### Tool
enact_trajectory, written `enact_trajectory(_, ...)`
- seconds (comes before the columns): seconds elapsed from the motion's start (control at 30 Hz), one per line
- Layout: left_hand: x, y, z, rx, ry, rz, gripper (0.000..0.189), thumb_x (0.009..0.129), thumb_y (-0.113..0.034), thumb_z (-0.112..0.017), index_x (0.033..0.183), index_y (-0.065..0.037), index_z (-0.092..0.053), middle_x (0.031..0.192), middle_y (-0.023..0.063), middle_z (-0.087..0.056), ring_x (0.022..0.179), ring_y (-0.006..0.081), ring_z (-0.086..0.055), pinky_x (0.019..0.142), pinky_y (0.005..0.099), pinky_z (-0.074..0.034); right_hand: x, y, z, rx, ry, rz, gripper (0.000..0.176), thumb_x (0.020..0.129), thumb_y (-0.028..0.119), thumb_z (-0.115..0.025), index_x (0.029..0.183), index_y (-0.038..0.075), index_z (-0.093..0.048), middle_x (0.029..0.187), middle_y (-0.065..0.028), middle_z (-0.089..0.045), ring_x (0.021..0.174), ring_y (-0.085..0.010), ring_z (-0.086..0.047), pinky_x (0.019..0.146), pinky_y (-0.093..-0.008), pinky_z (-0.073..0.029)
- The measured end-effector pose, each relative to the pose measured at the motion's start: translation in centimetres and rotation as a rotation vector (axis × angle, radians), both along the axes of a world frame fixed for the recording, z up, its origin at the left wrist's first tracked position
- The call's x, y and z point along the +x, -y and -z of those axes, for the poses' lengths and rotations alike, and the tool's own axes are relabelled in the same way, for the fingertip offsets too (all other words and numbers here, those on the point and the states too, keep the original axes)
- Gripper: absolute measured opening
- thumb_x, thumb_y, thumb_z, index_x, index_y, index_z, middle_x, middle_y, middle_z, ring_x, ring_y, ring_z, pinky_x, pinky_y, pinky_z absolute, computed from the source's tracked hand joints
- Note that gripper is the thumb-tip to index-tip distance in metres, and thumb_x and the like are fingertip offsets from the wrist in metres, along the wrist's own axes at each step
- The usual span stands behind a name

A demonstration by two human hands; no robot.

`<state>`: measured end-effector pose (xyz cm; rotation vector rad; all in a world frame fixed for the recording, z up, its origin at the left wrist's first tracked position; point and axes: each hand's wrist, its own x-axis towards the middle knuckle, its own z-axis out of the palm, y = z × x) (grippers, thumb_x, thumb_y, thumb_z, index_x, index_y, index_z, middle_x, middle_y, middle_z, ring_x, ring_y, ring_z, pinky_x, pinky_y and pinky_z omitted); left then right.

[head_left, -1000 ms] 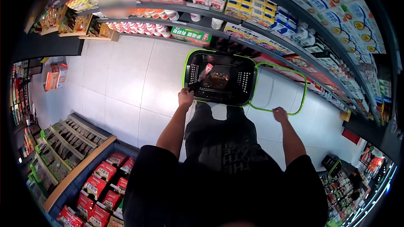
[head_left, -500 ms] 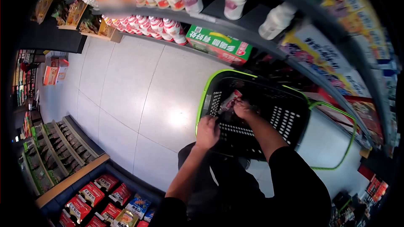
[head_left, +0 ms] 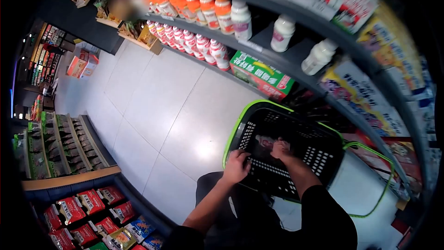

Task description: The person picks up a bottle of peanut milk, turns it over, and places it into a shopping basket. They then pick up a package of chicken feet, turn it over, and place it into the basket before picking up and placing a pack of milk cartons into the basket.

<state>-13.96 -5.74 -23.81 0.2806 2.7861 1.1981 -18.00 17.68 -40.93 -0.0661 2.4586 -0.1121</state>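
Your left hand (head_left: 237, 166) is touching the black basket (head_left: 248, 134) near its rim, your right hand (head_left: 280, 149) partly hiding a blurred packet (head_left: 262, 141), both grips impossible to tell; green carton (head_left: 261, 71) reading "多喝醋有好处".

One hand is inside a black basket (head_left: 323, 155), and the other is at its edge.
The right hand (head_left: 280, 149) is down by a small shiny packet (head_left: 264, 141); I can't tell if it is holding it. The left hand (head_left: 237, 166) is at the near left corner, fingers bent. The green handle (head_left: 392, 176) hangs out to the right. Behind the basket, a green box (head_left: 261, 75) sits on the low shelf, next to red and white bottles (head_left: 203, 47). Red packs (head_left: 91, 201) lie in a blue bin (head_left: 138, 199) at the bottom left.
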Motion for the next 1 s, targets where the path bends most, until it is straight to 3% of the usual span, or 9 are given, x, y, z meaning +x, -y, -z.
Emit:
enact_trajectory(0.03,0.8,-0.2,-0.9,0.055,0.049,-0.044,0.026,0.079,-0.013,-0.068,0.102,-0.003,-0.064,0.100,0.0135,-0.061,0.095,0.0346,-0.058,0.087,0.0386,-0.048,0.9,-1.0,-2.7,-0.048,0.065,0.100,0.052,0.067,0.042,-0.069,0.105,0.006,-0.067,0.112,-0.0133,-0.066,0.102,-0.0303,-0.063,0.084,-0.0400,-0.053)
enact_trajectory(0.07,1.6,-0.3,-2.6,0.097,0.182,-0.062,0.026,0.080,-0.014,-0.068,0.102,-0.001,-0.065,0.101,0.0165,-0.062,0.092,0.0341,-0.061,0.084,0.0367,-0.050,0.6,-1.3,-8.2,-0.068,0.300,0.238,0.058,0.071,0.047,-0.064,0.109,0.004,-0.066,0.119,-0.0154,-0.063,0.112,-0.0316,-0.059,0.095,-0.0451,-0.046)
enact_trajectory(0.27,4.5,-2.6,-18.1,0.611,0.587,-0.179,0.036,0.086,-0.020,-0.067,0.114,0.000,-0.058,0.108,0.0127,-0.061,0.096,0.0252,-0.061,0.085,0.0346,-0.048,7.6,-2.8,-35.8,-0.631,-0.147,0.614,0.043,0.072,0.040,-0.074,0.095,0.004,-0.067,0.072,-0.0128,-0.067,0.070,-0.0330,-0.066,0.067,-0.0419,-0.053)
enact_trajectory(0.37,1.9,-5.0,-35.0,0.869,0.690,-0.145,0.048,0.092,-0.021,-0.063,0.131,-0.003,-0.043,0.113,0.0057,-0.059,0.104,0.0147,-0.056,0.087,0.0310,-0.047,7.2,-0.9,-56.3,-0.976,-0.120,0.773,0.042,0.073,0.028,-0.076,0.100,0.000,-0.061,0.080,-0.0146,-0.066,0.076,-0.0313,-0.065,0.071,-0.0401,-0.052)
enact_trajectory(0.53,-2.6,-7.9,-51.5,1.267,0.502,0.187,0.048,0.092,-0.018,-0.060,0.132,-0.001,-0.040,0.118,0.0104,-0.058,0.106,0.0174,-0.058,0.090,0.0326,-0.048,6.6,1.7,-72.7,-1.061,-0.738,0.198,0.075,0.074,0.021,-0.076,0.132,-0.006,-0.037,0.123,-0.0225,-0.048,0.112,-0.0309,-0.052,0.094,-0.0385,-0.042)
enact_trajectory(0.67,-6.6,-6.6,-59.1,1.579,0.518,0.534,0.048,0.092,-0.025,-0.056,0.129,0.002,-0.041,0.116,0.0172,-0.059,0.106,0.0249,-0.060,0.091,0.0367,-0.049,5.3,4.0,-78.8,-1.111,-0.843,0.069,0.095,0.072,0.023,-0.076,0.143,-0.007,-0.020,0.136,-0.0224,-0.036,0.127,-0.0325,-0.040,0.105,-0.0398,-0.032)
enact_trajectory(0.7,-7.5,-5.8,-60.9,1.526,0.456,0.621,0.054,0.093,-0.035,-0.055,0.129,0.003,-0.040,0.115,0.0188,-0.059,0.106,0.0271,-0.060,0.092,0.0384,-0.049,5.1,4.9,-80.2,-1.104,-0.915,0.077,0.099,0.068,0.026,-0.081,0.141,-0.008,-0.024,0.135,-0.0272,-0.038,0.125,-0.0408,-0.042,0.104,-0.0430,-0.035)
enact_trajectory(0.8,-9.5,-3.4,-64.1,1.573,0.430,0.777,0.062,0.093,-0.045,-0.054,0.128,0.004,-0.040,0.113,0.0202,-0.059,0.105,0.0288,-0.060,0.091,0.0398,-0.049,4.5,7.3,-81.0,-1.071,-1.025,0.069,0.104,0.065,0.030,-0.084,0.141,-0.007,-0.025,0.133,-0.0256,-0.041,0.124,-0.0396,-0.044,0.105,-0.0435,-0.035)
enact_trajectory(1.0,-13.8,2.5,-65.4,1.565,0.779,0.628,0.087,0.087,-0.075,-0.021,0.132,-0.001,-0.036,0.098,0.0186,-0.060,0.087,0.0315,-0.063,0.087,0.0451,-0.049,2.8,15.3,-79.8,-1.290,-1.197,0.328,0.078,0.069,0.013,-0.083,0.131,-0.008,-0.042,0.117,-0.0172,-0.056,0.101,-0.0234,-0.063,0.088,-0.0311,-0.049)
